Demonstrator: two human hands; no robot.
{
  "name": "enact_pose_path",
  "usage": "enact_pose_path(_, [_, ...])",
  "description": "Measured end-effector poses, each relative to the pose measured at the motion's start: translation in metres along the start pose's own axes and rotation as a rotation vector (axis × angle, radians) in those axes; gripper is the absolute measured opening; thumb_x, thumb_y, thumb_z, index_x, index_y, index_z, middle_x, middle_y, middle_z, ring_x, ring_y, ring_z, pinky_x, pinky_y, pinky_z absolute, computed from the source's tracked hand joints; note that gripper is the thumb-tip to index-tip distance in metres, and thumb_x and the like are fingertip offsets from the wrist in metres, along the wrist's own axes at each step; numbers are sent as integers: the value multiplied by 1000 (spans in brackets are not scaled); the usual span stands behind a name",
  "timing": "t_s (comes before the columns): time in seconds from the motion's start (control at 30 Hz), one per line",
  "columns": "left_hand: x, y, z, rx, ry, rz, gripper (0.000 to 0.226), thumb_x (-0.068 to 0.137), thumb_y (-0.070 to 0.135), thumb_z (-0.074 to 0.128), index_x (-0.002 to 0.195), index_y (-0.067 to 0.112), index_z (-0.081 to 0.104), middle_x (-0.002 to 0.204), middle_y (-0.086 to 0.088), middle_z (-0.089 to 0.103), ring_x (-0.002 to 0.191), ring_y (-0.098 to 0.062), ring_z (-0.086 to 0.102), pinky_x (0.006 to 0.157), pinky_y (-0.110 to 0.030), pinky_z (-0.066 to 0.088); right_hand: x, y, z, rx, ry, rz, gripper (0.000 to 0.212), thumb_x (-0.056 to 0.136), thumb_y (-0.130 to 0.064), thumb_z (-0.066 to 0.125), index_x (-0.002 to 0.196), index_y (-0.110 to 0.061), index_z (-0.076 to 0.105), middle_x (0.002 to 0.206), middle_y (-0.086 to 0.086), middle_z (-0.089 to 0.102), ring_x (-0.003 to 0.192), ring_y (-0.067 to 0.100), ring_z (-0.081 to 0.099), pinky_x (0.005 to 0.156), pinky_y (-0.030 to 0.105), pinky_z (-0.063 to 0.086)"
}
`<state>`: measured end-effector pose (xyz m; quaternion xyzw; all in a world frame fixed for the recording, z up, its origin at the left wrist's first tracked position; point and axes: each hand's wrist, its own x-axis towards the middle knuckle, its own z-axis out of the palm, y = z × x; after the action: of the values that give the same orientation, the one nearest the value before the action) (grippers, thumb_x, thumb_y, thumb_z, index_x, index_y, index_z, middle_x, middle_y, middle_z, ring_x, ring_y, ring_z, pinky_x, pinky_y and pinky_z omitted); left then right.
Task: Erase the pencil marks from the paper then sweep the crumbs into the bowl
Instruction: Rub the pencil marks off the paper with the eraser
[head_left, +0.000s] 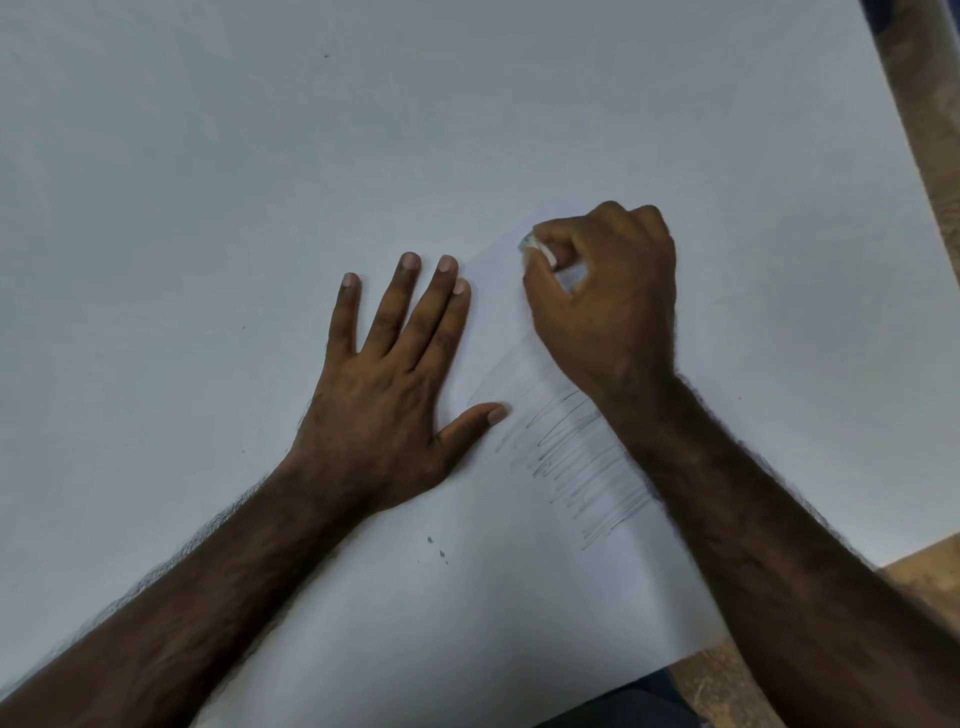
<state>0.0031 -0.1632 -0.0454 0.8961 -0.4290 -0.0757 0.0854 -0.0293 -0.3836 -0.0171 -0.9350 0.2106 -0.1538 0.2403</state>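
Note:
A white sheet of paper (467, 597) lies on the white table, its far corner near my right hand. Grey pencil scribbles (571, 457) cover its middle, fainter toward the far end. My right hand (608, 301) pinches a small white eraser (537, 248) and holds it against the paper near the far corner. My left hand (384, 384) lies flat with fingers spread, the thumb and two fingers pressing on the paper's left edge. A few dark crumbs (436, 545) lie on the near part of the sheet. No bowl is in view.
The white table (260, 156) fills most of the view. Its right edge (904, 156) and near right corner give way to a brown speckled floor (935, 130). Dark clothing shows at the bottom edge.

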Motion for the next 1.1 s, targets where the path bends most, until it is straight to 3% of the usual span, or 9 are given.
enact_pose_path(0.13, [0,1,-2,-19,-12,-5,94,108,73,30,174,11,7,183,-6,1,169,-31,-4,131,-69,6,-13,7,-9,58,-36,-6,16,97,-31,76,104,-17,80,98,-3,78,93,17,63,84,33,50])
enact_pose_path(0.33, [7,10,-5,-211,73,-55,77,113,52,43,169,3,28,181,-11,14,169,-31,4,133,-66,6,-24,11,-9,110,-62,-13,12,96,-28,78,100,-16,79,95,-2,78,89,17,66,84,38,55])
enact_pose_path(0.47, [18,23,-4,-262,65,-28,76,113,48,45,170,2,24,181,-14,13,169,-30,4,135,-61,7,-26,11,-7,117,-59,6,13,97,-28,77,103,-16,79,96,-3,76,91,18,65,85,43,56])
enact_pose_path(0.67, [17,23,1,-187,74,-14,75,114,48,39,170,1,23,180,-16,12,169,-31,6,135,-60,9,-40,3,-12,70,-162,-122,15,95,-23,75,103,-11,79,95,4,77,90,29,67,84,51,53])
enact_pose_path(0.73, [18,23,2,-164,78,-8,76,114,49,39,170,1,22,181,-16,12,169,-31,6,135,-61,10,-34,7,-17,7,-117,-126,12,93,-22,76,101,-14,80,93,4,76,89,32,65,82,50,51])
enact_pose_path(0.87, [17,23,3,-110,56,9,83,113,57,37,171,2,16,181,-17,7,169,-32,3,134,-62,11,-17,19,-22,-43,-14,41,12,95,-26,73,98,-16,80,94,3,77,92,34,65,87,50,49])
enact_pose_path(1.03, [17,22,5,-63,52,35,96,107,69,33,171,-1,15,181,-21,5,169,-34,1,132,-65,11,-46,-9,-15,-52,-136,-162,13,92,-23,75,100,-15,81,89,4,74,88,33,62,79,44,46])
enact_pose_path(1.1, [17,22,6,-61,55,28,100,106,73,34,171,-1,14,181,-20,4,169,-34,0,132,-65,11,-36,4,-19,-90,-70,-103,10,91,-24,74,97,-18,81,88,3,74,88,35,62,79,45,44])
